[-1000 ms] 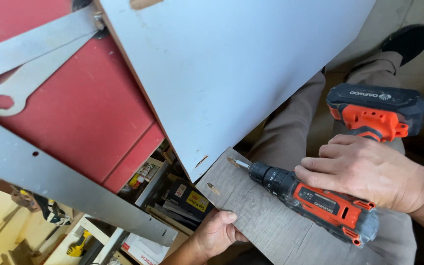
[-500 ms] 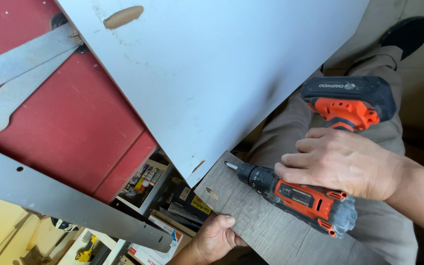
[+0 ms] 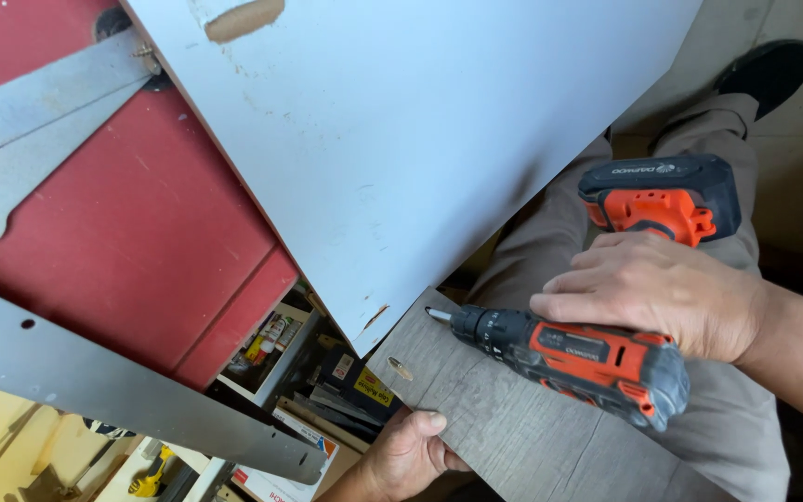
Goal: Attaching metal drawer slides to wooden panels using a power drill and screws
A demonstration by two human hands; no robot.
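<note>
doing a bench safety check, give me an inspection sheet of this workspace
surface: red top with grey metal bars across it
job's things: orange drill, bit tip at the grey plank edge; pale blue board above, corner chipped
clutter: boxes and tubes on the shelf below
grippers: right hand grips drill; left hand holds plank edge
cables: nothing seen
surroundings: floor, person's trouser leg, dark shoe
</note>
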